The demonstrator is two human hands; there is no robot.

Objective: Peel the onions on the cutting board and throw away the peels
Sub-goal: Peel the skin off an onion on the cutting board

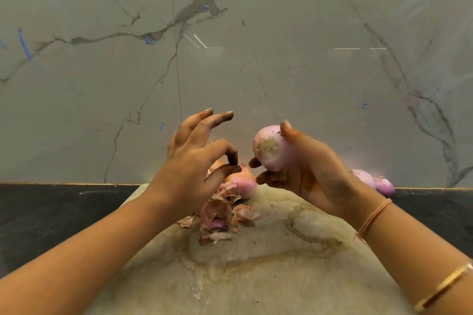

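Peels (217, 212), onion (243, 184) on board (256, 276); R hand (314, 176): peeled onion (268, 148).

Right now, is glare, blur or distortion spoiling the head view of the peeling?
Head view: even, soft light, no hard shadows; thin glare streaks on the marble wall only; wide-angle bend bulges the cutting board; the peeled onion in the right hand is slightly soft but readable.
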